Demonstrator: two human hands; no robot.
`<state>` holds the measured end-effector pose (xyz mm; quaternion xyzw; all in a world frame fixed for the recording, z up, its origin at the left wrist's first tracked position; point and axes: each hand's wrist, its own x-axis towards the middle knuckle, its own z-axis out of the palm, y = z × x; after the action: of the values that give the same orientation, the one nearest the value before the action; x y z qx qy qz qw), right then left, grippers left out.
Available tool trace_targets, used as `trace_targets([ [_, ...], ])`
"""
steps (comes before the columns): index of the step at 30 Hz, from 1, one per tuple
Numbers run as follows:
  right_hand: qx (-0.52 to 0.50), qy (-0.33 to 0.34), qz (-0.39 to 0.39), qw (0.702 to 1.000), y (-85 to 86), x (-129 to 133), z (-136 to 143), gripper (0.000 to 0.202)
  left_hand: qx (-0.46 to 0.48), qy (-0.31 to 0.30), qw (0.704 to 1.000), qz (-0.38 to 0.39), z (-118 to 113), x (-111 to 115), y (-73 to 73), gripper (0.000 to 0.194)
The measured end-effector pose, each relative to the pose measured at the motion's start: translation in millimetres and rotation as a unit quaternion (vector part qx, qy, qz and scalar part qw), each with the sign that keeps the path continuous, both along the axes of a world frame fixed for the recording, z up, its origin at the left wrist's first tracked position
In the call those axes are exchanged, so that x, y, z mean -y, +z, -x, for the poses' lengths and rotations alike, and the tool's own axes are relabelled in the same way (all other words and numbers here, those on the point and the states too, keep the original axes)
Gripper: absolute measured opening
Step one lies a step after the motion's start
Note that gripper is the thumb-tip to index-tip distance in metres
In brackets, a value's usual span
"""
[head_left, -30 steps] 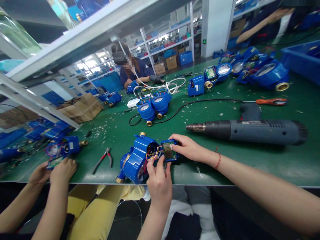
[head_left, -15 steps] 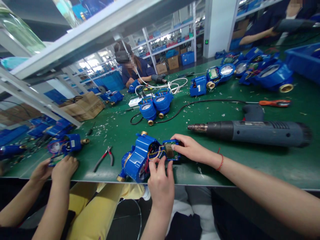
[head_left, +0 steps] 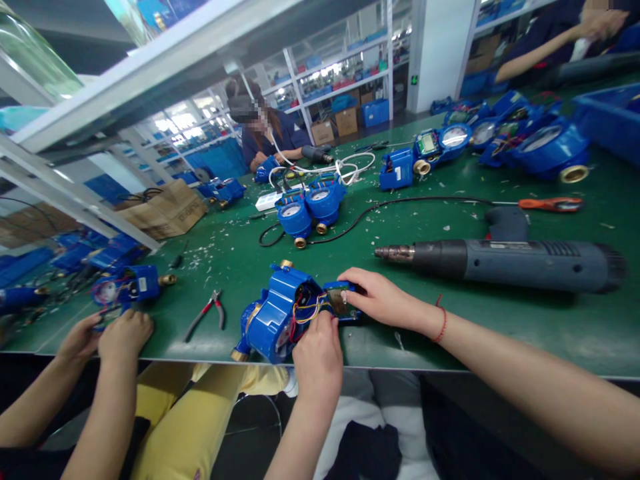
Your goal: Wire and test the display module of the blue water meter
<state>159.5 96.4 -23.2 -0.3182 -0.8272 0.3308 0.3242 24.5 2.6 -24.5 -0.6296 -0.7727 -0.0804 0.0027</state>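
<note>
A blue water meter [head_left: 270,317] lies on its side near the bench's front edge, brass fittings at its ends and its housing uncovered. Yellow, red and white wires [head_left: 307,309] run from inside it to a blue-framed circuit board with a display [head_left: 339,301]. My right hand [head_left: 377,297] grips that board from the right, thumb across its face. Over the wires by the board's near left corner, my left hand [head_left: 319,353] is closed in a pinch; its fingertips are partly hidden.
A heat gun [head_left: 500,263] lies to the right below an orange-handled screwdriver [head_left: 550,205]. Pliers [head_left: 210,313] lie left of the meter. Further meters [head_left: 307,212] and a white cable stand behind. A co-worker's hands [head_left: 115,337] work at far left.
My left hand's fingers have drawn together and moved slightly up and left, onto the wires. My right hand stays on the board. The meter has barely shifted.
</note>
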Motion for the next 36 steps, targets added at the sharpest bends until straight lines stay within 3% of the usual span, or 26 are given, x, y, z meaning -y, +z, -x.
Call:
trace_targets([
  [6,0.069,0.027,-0.048,0.996,3.9,0.9,-3.4,0.025,0.007,-0.039,0.999,0.031,13.2,2.0,4.4,0.018],
  [14,0.143,0.039,-0.121,0.981,10.6,5.1,-4.4,0.022,0.008,-0.017,1.0,0.017,6.3,2.4,-0.1,0.025],
  [18,0.149,0.032,-0.135,0.979,9.8,1.3,-5.3,0.023,0.021,-0.01,1.0,-0.002,5.7,20.0,1.1,0.028],
  [20,0.143,0.029,-0.132,0.98,8.3,-3.0,-6.2,0.022,0.035,-0.049,0.996,-0.059,11.6,37.3,7.6,0.031],
  [23,0.131,0.038,-0.118,0.984,5.1,-8.8,-6.9,0.024,0.035,-0.145,0.956,-0.254,32.3,53.8,26.6,0.03],
  [25,0.123,0.046,-0.11,0.985,3.2,-10.6,-6.4,0.029,0.005,-0.111,0.948,-0.298,53.1,48.1,40.2,0.032],
  [28,0.114,0.052,-0.105,0.987,1.7,-10.6,-4.9,0.036,0.032,-0.11,0.979,-0.168,83.4,21.3,50.8,0.065],
  [30,0.11,0.051,-0.105,0.987,1.5,-10.2,-4.4,0.038,0.067,-0.118,0.988,-0.078,93.3,5.1,50.8,0.069],
  [32,0.109,0.05,-0.108,0.987,1.6,-10.0,-4.4,0.038,0.067,-0.078,0.994,-0.042,90.4,-2.1,48.2,0.066],
  [36,0.108,0.04,-0.115,0.987,0.0,-9.5,-3.1,0.043,0.006,0.084,0.994,-0.069,61.1,2.8,43.8,0.061],
])
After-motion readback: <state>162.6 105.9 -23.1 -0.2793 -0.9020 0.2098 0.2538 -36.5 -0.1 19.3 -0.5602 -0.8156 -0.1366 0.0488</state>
